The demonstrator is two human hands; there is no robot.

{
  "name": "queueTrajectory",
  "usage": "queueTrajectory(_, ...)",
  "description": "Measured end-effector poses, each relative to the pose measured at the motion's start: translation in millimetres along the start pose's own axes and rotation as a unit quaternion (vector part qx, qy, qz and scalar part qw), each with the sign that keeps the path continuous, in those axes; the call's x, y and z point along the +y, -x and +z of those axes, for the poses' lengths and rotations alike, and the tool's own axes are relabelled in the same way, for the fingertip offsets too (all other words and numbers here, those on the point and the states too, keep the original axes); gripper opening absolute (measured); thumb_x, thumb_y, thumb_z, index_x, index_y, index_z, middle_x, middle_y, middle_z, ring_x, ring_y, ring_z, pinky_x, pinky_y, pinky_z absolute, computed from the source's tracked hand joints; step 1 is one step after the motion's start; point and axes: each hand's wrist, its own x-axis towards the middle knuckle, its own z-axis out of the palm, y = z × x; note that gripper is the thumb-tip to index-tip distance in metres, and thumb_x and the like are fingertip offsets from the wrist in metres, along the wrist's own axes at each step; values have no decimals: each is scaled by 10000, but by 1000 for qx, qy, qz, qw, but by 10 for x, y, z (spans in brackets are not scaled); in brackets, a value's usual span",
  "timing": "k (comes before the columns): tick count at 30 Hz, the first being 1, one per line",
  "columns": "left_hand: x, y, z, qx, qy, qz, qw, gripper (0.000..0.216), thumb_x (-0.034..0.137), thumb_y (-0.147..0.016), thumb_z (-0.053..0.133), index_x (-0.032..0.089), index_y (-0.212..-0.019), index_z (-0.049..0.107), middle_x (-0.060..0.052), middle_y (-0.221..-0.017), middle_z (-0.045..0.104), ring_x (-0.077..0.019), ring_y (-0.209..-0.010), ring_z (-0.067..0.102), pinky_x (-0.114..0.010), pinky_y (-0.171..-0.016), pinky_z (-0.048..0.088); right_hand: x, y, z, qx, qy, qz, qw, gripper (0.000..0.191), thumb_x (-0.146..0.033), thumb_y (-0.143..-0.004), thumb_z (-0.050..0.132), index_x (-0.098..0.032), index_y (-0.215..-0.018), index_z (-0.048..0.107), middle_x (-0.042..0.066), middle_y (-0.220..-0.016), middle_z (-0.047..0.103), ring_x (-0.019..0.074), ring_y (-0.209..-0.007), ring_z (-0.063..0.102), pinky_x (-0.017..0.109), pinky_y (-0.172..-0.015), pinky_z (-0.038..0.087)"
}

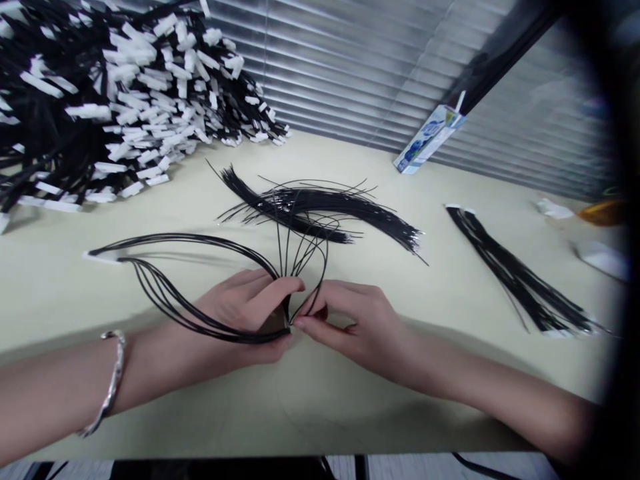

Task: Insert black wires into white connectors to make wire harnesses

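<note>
Above the table (440,293), the left hand (250,307) clasps a black wire bundle (175,236); the right hand (360,320) pinches one thin wire (321,287) beside it, which unsteady pressure might bend.

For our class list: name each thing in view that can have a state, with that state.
Left hand: gripping wire harness
Wire harness: held, bowed in two arcs
Right hand: pinching thin wire
Thin wire: pinched, looped
Loose wires: lying crossed
Connector-ended cable pile: heaped
Right-side cables: lying side by side
Carton: standing, straw in top
Blinds: lowered
Bracelet: worn, left wrist
</note>
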Motion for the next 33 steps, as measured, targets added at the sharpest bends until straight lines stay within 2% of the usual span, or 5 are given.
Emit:
queueTrajectory(8, 66, -17, -87, -50, -4, -18, 999, 377, 113, -810, 536, 144, -1162, 406, -87, -942, 635, -196, -821, 573, -337, -748, 499, 25, -14, 49, 20, -16, 26, 999, 206, -262, -838, 635, -179, -693, 514, -43, -655, 589, 71, -588, 526, 198, -522, 374)
queueTrajectory(20, 64, -9, -84, -44, -15, -12, 999, 407, 127, -817, 535, 127, -1193, 379, -95, -949, 631, -201, -824, 568, -353, -765, 507, 22, -20, 52, 24, -26, 12, 999, 205, -265, -851, 624, -183, -704, 507, -41, -671, 583, 70, -597, 516, 197, -544, 379)
queueTrajectory(24, 74, -35, -96, -38, -4, -7, 999, 310, 127, -828, 499, 141, -1128, 418, -88, -920, 649, -191, -785, 581, -348, -734, 513, 14, -23, 77, 19, -16, 5, 1000, 218, -274, -867, 607, -186, -703, 493, -38, -681, 574, 74, -601, 506, 200, -546, 369)
queueTrajectory(31, 64, -35, -61, -25, -4, -7, 1000, 297, 123, -837, 476, 136, -1129, 427, -95, -915, 639, -200, -806, 584, -350, -740, 506, 41, -9, 127, 8, 14, -48, 999, 221, -236, -893, 577, -183, -724, 446, -31, -706, 523, 78, -629, 471, 197, -557, 362)
queueTrajectory(33, 31, -19, -20, 6, -6, 9, 1000, 339, 141, -831, 487, 124, -1163, 419, -98, -910, 635, -201, -800, 580, -347, -734, 508, 54, -3, 133, 0, 28, -62, 998, 213, -233, -910, 549, -179, -731, 448, -21, -714, 514, 88, -650, 472, 206, -569, 367)
